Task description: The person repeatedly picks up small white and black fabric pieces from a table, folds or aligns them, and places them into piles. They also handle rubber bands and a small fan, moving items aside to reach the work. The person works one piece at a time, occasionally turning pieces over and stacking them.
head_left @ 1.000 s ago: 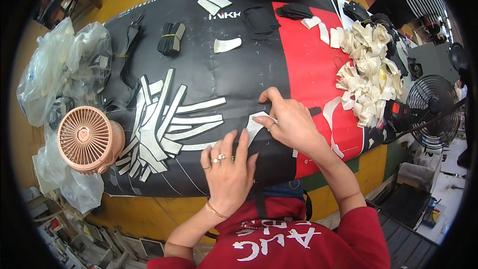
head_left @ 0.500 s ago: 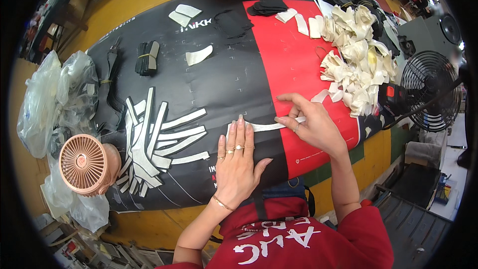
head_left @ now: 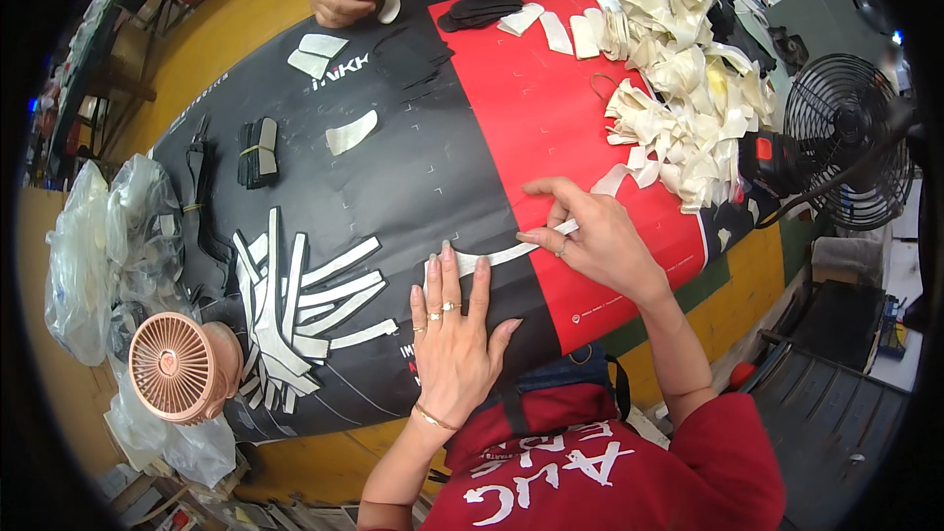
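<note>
- White strip (head_left: pixel 500 256): slim, gently curved, wider leftward, crossing from black onto red on the surface (head_left: pixel 393 202)
- Left hand (head_left: pixel 455 349): flat, fingers extended over it
- Right hand (head_left: pixel 596 242): pinching its right end

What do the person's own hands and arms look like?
The left hand is ungloved, with rings and a thin gold-coloured bracelet at the wrist. The right hand, also ungloved, wears a ring; that arm has a short red sleeve.

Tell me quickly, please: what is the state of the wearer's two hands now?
Left hand: open, laid flat over the white strip.
Right hand: closed, holding the same strip toward its right end.
</note>
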The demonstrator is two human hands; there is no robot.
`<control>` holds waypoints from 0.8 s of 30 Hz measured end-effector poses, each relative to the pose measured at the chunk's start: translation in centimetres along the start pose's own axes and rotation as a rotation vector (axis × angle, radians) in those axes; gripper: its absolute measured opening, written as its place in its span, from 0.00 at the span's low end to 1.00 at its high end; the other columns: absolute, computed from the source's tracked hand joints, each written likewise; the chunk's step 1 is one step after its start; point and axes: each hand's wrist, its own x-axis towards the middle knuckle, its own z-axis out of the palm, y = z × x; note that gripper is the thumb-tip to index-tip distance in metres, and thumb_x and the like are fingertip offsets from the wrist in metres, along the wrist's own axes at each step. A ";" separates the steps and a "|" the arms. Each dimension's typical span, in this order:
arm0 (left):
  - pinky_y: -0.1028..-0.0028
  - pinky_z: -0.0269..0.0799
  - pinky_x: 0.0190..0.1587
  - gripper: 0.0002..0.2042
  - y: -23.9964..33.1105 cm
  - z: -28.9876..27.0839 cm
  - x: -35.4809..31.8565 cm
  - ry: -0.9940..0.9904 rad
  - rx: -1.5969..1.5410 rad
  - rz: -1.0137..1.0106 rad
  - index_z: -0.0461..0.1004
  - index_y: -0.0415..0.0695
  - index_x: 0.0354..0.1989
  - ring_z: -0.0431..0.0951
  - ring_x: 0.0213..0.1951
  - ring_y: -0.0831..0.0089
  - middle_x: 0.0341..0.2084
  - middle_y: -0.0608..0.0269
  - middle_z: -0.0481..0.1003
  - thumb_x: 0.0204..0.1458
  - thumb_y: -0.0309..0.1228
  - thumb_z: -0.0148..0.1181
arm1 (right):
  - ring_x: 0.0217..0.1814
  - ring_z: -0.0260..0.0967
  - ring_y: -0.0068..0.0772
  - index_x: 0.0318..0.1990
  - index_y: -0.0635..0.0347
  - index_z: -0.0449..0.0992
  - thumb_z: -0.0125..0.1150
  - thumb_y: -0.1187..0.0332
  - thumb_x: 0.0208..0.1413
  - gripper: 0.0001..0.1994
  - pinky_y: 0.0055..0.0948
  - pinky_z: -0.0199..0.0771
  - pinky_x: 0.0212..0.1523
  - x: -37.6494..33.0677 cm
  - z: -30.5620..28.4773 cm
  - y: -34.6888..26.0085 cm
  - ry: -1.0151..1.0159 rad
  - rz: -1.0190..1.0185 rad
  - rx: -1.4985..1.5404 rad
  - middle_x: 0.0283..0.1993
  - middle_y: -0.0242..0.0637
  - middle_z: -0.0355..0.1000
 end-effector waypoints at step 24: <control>0.49 0.37 0.73 0.38 3.8 2.8 2.2 0.029 -0.085 0.034 0.52 0.38 0.72 0.46 0.74 0.47 0.72 0.43 0.50 0.58 0.45 0.59 | 0.25 0.73 0.36 0.53 0.61 0.73 0.65 0.68 0.57 0.18 0.39 0.71 0.29 -2.0 -0.2 0.0 0.275 0.239 0.043 0.30 0.37 0.75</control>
